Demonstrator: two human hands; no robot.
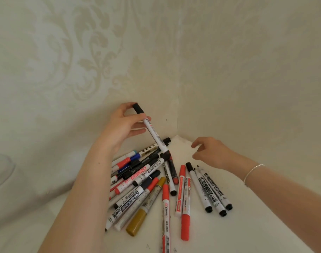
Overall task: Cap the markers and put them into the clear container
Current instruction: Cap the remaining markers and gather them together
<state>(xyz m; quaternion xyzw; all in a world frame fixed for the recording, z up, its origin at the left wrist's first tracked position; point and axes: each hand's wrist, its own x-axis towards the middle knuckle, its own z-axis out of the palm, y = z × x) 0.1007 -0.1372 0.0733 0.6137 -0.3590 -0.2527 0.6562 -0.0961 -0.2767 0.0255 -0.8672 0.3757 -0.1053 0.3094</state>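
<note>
sitting at the far left edge, a clear container (pixel 1 170) shows only as a faint, blurred curve against the patterned wallpaper (pixel 64 61), well apart from the markers. the left hand (pixel 124 127) is raised above the white table (pixel 247 225), its thumb and fingers curled round the upper part of a white marker with a black cap (pixel 149 127); the marker tilts down to the right, its lower end just reaching the top of the pile. below it, a heap of markers (pixel 137 178) lies fanned out on the table beside the left forearm, red, blue, black and white barrels crossing one another. a mustard-yellow marker (pixel 147 207) lies at the near side of the heap. to its right, several red markers (pixel 183 198) lie nearly parallel, pointing toward the corner of the walls. further right, three white whiteboard markers (pixel 209 190) with black ends lie side by side, the tips of at least two bare. above them the right hand (pixel 212 152) hovers, fingers loosely curled and holding nothing, not touching any marker. a thin silver bracelet (pixel 253 170) circles the right wrist.
</note>
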